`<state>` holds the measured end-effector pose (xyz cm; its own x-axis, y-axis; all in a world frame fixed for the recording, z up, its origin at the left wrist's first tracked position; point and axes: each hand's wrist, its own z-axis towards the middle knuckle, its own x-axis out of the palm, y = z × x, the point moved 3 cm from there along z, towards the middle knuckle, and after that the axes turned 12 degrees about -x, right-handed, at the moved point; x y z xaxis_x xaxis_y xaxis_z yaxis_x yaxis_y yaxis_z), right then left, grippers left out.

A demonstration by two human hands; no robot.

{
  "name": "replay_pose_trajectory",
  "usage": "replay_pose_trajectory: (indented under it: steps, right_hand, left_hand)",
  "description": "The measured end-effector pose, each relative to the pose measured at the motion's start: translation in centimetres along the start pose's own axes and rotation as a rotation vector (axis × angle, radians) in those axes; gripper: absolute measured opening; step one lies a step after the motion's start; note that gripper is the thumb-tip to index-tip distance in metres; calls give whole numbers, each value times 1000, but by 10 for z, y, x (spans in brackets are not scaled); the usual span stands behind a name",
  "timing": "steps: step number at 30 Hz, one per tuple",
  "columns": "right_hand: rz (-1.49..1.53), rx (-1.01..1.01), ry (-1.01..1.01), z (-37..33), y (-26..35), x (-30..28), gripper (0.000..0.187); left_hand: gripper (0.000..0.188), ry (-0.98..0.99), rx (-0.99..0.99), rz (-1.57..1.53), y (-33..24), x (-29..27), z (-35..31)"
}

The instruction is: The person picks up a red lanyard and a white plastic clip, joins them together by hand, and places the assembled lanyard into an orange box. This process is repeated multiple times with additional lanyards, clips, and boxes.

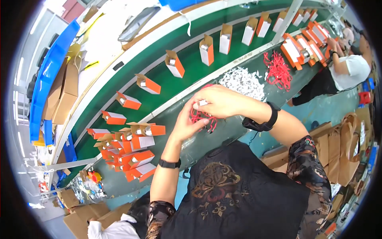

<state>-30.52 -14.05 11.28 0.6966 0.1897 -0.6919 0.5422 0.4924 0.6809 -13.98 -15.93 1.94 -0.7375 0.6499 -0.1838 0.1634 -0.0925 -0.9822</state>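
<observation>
In front of my chest, my right hand (218,100) pinches a small white piece (203,102) between thumb and fingers. My left hand (185,122) curves in right beside it, its fingertips close to the white piece and partly covered by the right hand. Its thumb lies over a bunch of red cords with dark bits (210,126); whether the left fingers hold a cord or the cords rest on the bench cannot be told. Beyond my right forearm lies a heap of small white pieces (242,81), and farther right a pile of red cords (277,71).
Open orange-and-white boxes (207,50) stand in a row along the green conveyor (187,81). More boxes crowd the bench (131,149) at left. A metal post (287,22) rises at the right. A co-worker (350,71) sits beyond it. Cardboard (338,139) lies behind my right arm.
</observation>
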Motion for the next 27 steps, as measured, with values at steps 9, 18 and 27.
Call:
replay_pose_trajectory:
  steps: [9,18,27]
  right_hand:
    - [-196,-42,-14,33,99,-75,23]
    - [121,-73,-518,19,96,-115,24]
    - [72,192,-81,-12,37,-69,21]
  left_hand:
    - [18,263,6,-322,-27,28,15]
    - [36,197,51,-351,11,28,-16]
    - [51,-251,93,-49,8,25,-45]
